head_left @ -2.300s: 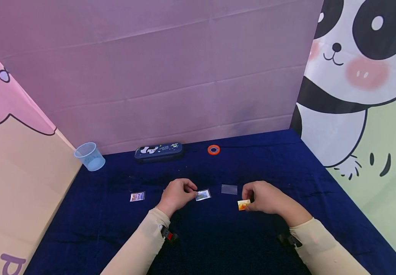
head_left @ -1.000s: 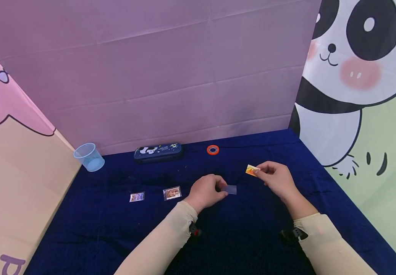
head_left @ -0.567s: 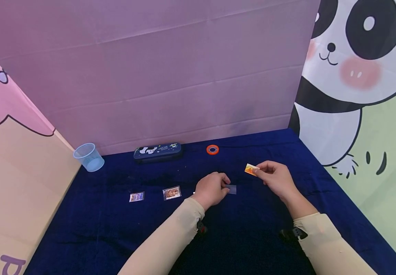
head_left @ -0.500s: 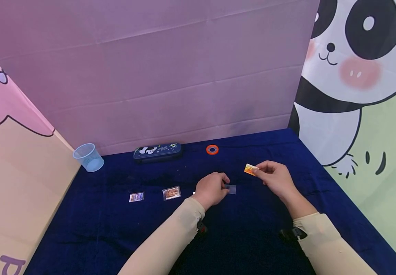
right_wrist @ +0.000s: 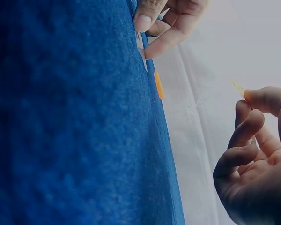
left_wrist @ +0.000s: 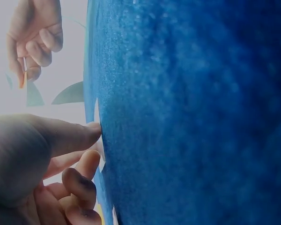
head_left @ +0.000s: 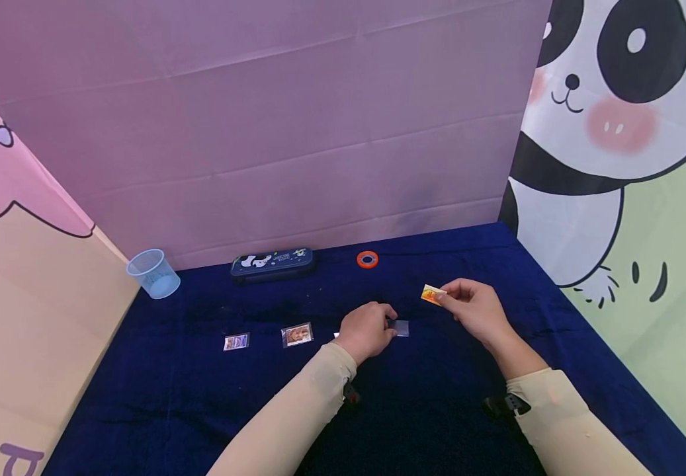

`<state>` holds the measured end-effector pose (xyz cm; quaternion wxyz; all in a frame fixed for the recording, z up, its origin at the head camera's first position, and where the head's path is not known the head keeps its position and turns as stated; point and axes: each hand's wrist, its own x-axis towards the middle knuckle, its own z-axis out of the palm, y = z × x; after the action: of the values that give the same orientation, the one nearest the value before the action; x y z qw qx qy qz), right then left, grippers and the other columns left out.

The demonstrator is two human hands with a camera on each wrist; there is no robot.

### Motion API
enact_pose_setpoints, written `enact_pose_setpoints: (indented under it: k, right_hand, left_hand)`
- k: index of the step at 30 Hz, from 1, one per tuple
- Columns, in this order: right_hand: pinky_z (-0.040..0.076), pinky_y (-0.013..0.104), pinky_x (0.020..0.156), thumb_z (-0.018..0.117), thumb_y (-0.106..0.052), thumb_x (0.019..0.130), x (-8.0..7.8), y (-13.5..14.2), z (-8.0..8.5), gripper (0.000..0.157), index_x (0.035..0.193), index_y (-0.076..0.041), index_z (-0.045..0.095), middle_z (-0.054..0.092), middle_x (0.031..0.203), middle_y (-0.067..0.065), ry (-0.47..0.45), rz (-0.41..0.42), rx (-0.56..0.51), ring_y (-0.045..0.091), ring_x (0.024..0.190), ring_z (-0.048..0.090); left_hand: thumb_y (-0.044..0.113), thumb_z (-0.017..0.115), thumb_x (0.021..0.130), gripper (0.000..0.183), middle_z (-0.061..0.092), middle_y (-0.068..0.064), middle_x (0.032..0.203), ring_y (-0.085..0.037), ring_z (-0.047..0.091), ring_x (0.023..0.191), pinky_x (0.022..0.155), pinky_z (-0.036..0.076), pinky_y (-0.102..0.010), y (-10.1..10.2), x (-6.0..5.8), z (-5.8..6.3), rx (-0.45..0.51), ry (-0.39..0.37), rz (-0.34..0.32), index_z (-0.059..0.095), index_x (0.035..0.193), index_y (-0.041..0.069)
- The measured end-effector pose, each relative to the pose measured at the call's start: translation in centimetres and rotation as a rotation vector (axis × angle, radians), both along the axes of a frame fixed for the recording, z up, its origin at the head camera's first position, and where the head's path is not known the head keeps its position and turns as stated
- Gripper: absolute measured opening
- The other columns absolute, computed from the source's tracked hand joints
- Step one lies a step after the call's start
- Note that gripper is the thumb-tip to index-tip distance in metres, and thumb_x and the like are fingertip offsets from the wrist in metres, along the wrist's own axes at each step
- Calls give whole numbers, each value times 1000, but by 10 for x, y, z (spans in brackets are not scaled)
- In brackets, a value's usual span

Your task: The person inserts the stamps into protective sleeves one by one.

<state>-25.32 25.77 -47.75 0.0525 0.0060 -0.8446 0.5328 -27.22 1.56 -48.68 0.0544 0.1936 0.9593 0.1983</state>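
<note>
In the head view my left hand (head_left: 368, 330) is low over the cloth, thumb and fingertips pinching a clear plastic sleeve (head_left: 401, 328). The left wrist view shows the thumb and a curled finger at the sleeve's edge (left_wrist: 102, 145), close to the cloth. Raised to the right, my right hand (head_left: 478, 309) pinches a small yellow-and-orange card (head_left: 431, 294) between thumb and forefinger. That card appears nearly edge-on in the right wrist view, beyond the fingertips of the right hand (right_wrist: 257, 140). A white corner of another card (head_left: 336, 335) peeks out behind the left hand, which hides the rest.
Left of the hands lie a sleeved brown picture card (head_left: 298, 334) and a sleeved purple-blue card (head_left: 236, 342). Along the back stand a light blue cup (head_left: 155, 274), a dark panda pencil case (head_left: 272, 264) and an orange tape roll (head_left: 368, 259). Dark blue cloth (head_left: 212, 410) covers the table.
My left hand has let go of a sleeved card and moved right to the clear sleeve. My right hand has lifted the yellow card up and away. In the last half second both hands barely move.
</note>
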Motion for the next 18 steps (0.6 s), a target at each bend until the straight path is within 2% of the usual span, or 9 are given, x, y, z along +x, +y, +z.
enact_pose_setpoints:
  k: [7, 14, 18]
  right_hand:
    - [52, 30, 64, 73, -30, 101, 1, -1, 1, 27, 109, -4, 73, 70, 102, 12, 11, 3, -5, 24, 74, 58]
    - [51, 31, 63, 72, -32, 101, 0, -1, 0, 28, 108, -4, 73, 70, 99, 12, 23, 7, 6, 23, 73, 57]
    - [51, 31, 64, 72, -32, 101, 1, -1, -2, 28, 109, -5, 73, 70, 99, 11, 23, 5, 11, 23, 73, 57]
  left_hand:
    - [33, 83, 92, 30, 59, 9, 91, -8, 54, 77, 70, 48, -27, -3, -2, 1, 8, 7, 18, 75, 119, 22]
    - [35, 88, 87, 24, 54, 7, 93, -10, 53, 78, 71, 49, -28, -4, -4, -1, 19, 26, 35, 71, 102, 27]
    - [32, 88, 88, 23, 52, 6, 95, -11, 54, 78, 73, 50, -29, -5, -5, -3, 49, 13, 34, 67, 96, 28]
